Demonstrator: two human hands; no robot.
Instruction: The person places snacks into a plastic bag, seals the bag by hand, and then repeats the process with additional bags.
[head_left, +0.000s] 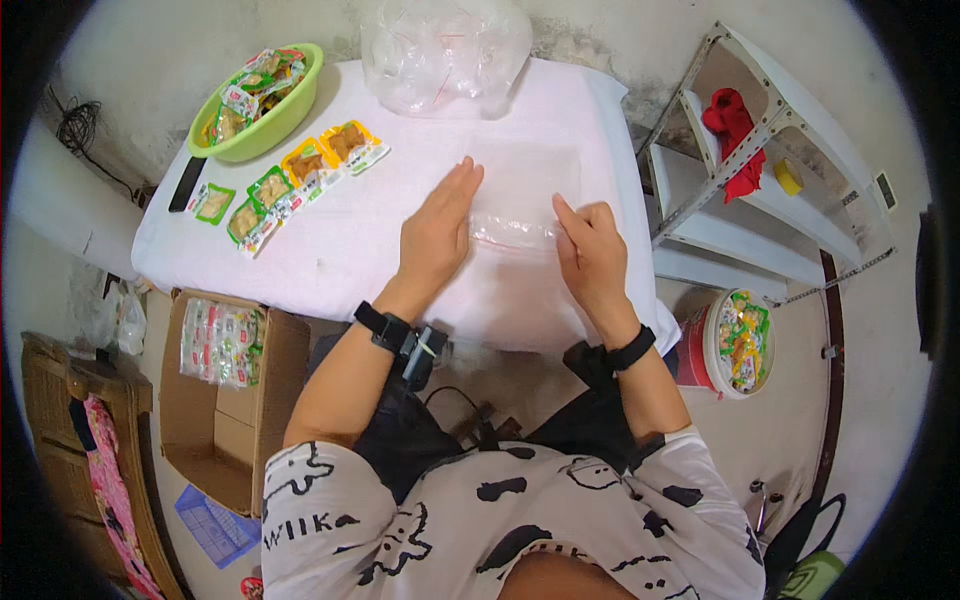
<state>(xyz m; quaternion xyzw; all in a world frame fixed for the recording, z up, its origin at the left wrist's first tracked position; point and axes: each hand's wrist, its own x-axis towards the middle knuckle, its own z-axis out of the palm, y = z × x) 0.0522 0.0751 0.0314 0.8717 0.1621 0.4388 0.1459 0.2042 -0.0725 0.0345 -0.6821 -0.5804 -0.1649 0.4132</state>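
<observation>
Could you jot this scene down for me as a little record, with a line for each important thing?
Left hand: fingers extended, by the left edge of the clear bag
Right hand: fingers partly curled, at the bag's right edge; grip unclear
Clear bag: lying flat on the white-covered table
Loose packets: green-edged and yellow-edged, on the table's left side
Green basin: piled with packets, far left
Bulky clear plastic: far edge of the table
Cardboard box: lower left, packets inside
Bucket: right of the table, packets on top

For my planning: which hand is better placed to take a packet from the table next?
Likely the left hand: it is nearer the packets; the right hand is at the flat clear bag's right edge.
</observation>
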